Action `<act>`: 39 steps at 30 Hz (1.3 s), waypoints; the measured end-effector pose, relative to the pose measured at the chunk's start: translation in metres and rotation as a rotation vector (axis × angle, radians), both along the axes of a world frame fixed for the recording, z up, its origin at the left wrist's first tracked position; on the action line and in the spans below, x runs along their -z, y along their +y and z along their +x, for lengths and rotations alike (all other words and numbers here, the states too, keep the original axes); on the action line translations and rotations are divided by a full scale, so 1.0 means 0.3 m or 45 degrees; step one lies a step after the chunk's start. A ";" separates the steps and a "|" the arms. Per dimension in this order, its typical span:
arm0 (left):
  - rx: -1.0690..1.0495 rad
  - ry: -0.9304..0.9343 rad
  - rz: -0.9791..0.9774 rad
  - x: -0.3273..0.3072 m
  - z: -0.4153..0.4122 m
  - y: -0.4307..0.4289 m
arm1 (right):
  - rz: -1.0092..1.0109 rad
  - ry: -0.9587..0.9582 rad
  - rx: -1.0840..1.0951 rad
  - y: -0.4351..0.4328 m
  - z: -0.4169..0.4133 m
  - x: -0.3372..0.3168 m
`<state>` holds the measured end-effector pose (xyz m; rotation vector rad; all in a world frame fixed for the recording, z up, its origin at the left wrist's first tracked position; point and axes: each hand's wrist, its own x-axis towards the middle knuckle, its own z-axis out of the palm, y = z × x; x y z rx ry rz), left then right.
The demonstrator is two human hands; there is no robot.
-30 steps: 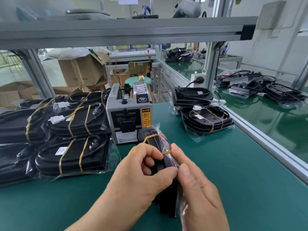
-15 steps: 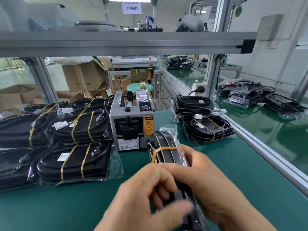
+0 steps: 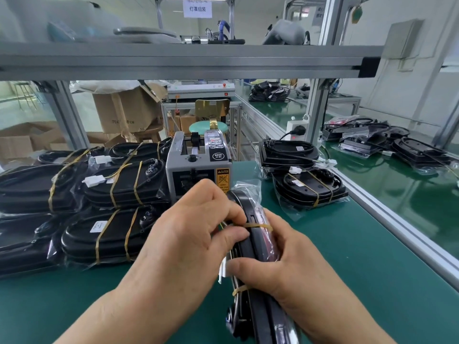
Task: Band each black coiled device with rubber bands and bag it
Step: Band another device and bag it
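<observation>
Dead centre, up on its edge over the green table mat (image 3: 347, 269): the black coiled device (image 3: 250, 247), gripped from both sides. Impossible to tell whether its near end touches the mat.

Clamped on one side by the left hand (image 3: 188, 234), fingers curled tight, thumb and forefinger pinching at the upper rubber band (image 3: 259, 225) right where it crosses the device's top edge. Gripped on the other side by the right hand (image 3: 288, 266), thumb pressed over the near edge, remaining fingers wrapped round the far face and mostly out of sight.

Just below that thumb, a second rubber band (image 3: 239, 290), looped round the body. Peeking out beside the thumb, a white connector (image 3: 222, 270). Crinkling around the far tip and down the right face, a clear bag (image 3: 248, 188).

Right behind the far tip, close to the bag, a grey tape dispenser (image 3: 198, 167). Stacked to its left, the finished pile (image 3: 111, 234), bagged and each crossed by two yellow bands. Over on the right, flat on the mat, a single bagged unit (image 3: 308, 188), and just behind it another black stack (image 3: 288, 152). Beyond the bench frame, cardboard boxes (image 3: 124, 110) and a green stool (image 3: 208, 126).
</observation>
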<state>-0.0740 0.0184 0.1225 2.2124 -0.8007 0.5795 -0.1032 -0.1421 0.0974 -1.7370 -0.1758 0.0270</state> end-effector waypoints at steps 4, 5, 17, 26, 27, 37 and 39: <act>0.028 0.036 0.129 -0.025 -0.006 0.011 | 0.018 -0.033 0.028 0.012 -0.009 0.001; 0.062 0.076 0.145 -0.021 -0.010 0.014 | 0.034 -0.054 0.041 0.012 -0.011 0.002; 0.268 0.091 0.189 -0.113 0.090 0.043 | -0.013 -0.031 -0.028 0.035 -0.005 0.000; 0.478 0.110 0.286 -0.124 0.129 0.013 | -0.068 -0.013 -0.031 0.028 -0.004 -0.002; 0.450 0.130 0.169 -0.105 0.131 0.012 | -0.059 -0.018 -0.029 0.024 -0.002 -0.004; -0.514 1.359 -1.302 0.124 0.420 0.046 | 0.043 -0.079 0.240 0.031 0.022 0.005; -0.543 1.466 -1.320 0.140 0.453 0.030 | 0.030 -0.085 0.198 0.041 0.029 0.006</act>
